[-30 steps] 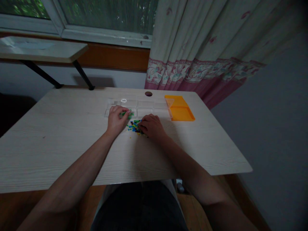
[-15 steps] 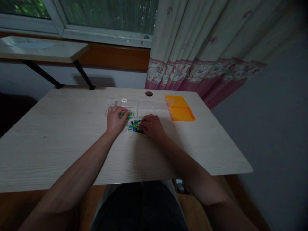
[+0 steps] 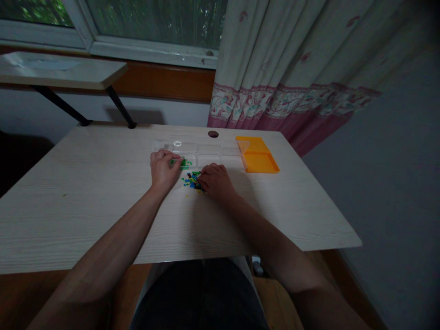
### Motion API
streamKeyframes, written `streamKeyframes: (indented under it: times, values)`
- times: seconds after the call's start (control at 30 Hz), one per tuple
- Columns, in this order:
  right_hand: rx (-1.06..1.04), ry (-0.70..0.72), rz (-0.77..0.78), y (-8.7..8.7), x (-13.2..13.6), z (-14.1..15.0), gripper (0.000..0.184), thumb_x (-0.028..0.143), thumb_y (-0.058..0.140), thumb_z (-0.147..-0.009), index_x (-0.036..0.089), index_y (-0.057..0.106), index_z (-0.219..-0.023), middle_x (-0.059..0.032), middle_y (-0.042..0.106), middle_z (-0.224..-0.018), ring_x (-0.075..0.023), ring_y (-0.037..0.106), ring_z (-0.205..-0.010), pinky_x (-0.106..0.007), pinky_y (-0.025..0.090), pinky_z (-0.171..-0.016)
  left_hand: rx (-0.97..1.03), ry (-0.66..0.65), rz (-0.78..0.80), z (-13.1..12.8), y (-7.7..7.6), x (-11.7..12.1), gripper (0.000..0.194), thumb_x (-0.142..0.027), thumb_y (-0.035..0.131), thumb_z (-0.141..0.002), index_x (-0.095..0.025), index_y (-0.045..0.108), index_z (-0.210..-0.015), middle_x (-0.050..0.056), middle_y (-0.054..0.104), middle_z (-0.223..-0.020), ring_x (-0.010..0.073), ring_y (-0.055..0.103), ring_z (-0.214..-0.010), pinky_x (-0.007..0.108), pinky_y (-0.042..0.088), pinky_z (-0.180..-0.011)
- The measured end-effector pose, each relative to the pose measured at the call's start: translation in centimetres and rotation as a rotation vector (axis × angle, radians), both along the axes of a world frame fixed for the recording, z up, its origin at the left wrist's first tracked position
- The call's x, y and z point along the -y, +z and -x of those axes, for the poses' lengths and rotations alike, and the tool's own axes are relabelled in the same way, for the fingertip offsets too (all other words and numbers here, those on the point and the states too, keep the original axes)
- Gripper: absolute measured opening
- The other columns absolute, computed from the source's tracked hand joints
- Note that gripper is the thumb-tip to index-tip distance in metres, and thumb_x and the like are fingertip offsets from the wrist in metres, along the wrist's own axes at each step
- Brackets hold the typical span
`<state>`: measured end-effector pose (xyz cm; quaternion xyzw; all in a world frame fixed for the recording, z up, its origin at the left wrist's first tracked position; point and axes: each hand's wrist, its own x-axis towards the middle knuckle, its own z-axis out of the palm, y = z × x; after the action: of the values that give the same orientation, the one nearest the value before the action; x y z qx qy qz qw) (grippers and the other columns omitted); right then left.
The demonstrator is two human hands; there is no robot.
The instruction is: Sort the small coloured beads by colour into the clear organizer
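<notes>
The head view shows a pale wood-grain desk (image 3: 120, 201) with a clear plastic compartment box (image 3: 208, 149) lying toward its far edge. The left hand (image 3: 164, 169) is at the box's left end, thumb and fingers curled close together beside small green plastic pieces (image 3: 185, 163) in a near compartment; whether the fingertips grip one is too small to tell. The right hand (image 3: 216, 179) reaches into the right side of a loose pile of small blue, green, yellow and dark pieces (image 3: 192, 180), which lies on the desk just nearer than the box. Its fingers are bent and bunched low, and what they have hold of, if anything, cannot be told. An open orange plastic case (image 3: 260, 161) sits at the box's right end, near the desk's far right corner.
</notes>
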<state>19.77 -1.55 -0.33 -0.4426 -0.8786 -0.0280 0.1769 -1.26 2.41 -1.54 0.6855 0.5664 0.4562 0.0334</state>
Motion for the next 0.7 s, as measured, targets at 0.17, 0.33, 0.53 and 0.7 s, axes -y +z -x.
streamKeyframes:
  times: [0.17, 0.33, 0.53, 0.7]
  values:
    - [-0.016, 0.000, -0.007, -0.25, -0.05, 0.10, 0.015, 0.029, 0.061, -0.093, 0.024, 0.075, -0.089, -0.0059, 0.067, -0.101, -0.0217, 0.048, -0.101, -0.037, 0.030, -0.087, 0.007, 0.007, -0.007, 0.03, -0.18, -0.12, 0.019, -0.036, 0.066, -0.088, -0.018, 0.073, -0.086, 0.010, 0.060, -0.093, 0.0275, 0.048, -0.101, 0.049, 0.039, -0.093]
    - [-0.057, -0.015, -0.004, -0.44, -0.19, -0.01, 0.017, 0.032, 0.061, -0.093, 0.025, 0.076, -0.088, -0.0052, 0.067, -0.099, -0.0213, 0.049, -0.100, -0.037, 0.030, -0.086, 0.013, -0.004, -0.024, 0.01, -0.15, -0.11, 0.017, -0.034, 0.063, -0.090, -0.020, 0.073, -0.094, 0.009, 0.059, -0.094, 0.0268, 0.048, -0.101, 0.050, 0.040, -0.093]
    - [-0.073, -0.013, 0.025, -0.23, -0.23, -0.19, 0.014, 0.029, 0.063, -0.092, 0.025, 0.076, -0.088, -0.0040, 0.068, -0.101, -0.0214, 0.050, -0.101, -0.036, 0.031, -0.085, -0.037, -0.042, -0.046, -0.16, 0.11, 0.09, 0.020, -0.030, 0.058, -0.093, -0.022, 0.073, -0.104, 0.009, 0.060, -0.097, 0.0264, 0.050, -0.102, 0.049, 0.040, -0.094]
    - [-0.054, -0.018, 0.029, 0.15, 0.01, -0.20, 0.013, 0.030, 0.064, -0.091, 0.025, 0.076, -0.092, -0.0044, 0.068, -0.103, -0.0222, 0.050, -0.103, -0.037, 0.031, -0.087, -0.067, -0.076, -0.052, -0.53, 0.18, 0.33, 0.021, -0.031, 0.056, -0.094, -0.023, 0.074, -0.102, 0.008, 0.062, -0.097, 0.0259, 0.052, -0.101, 0.047, 0.041, -0.096]
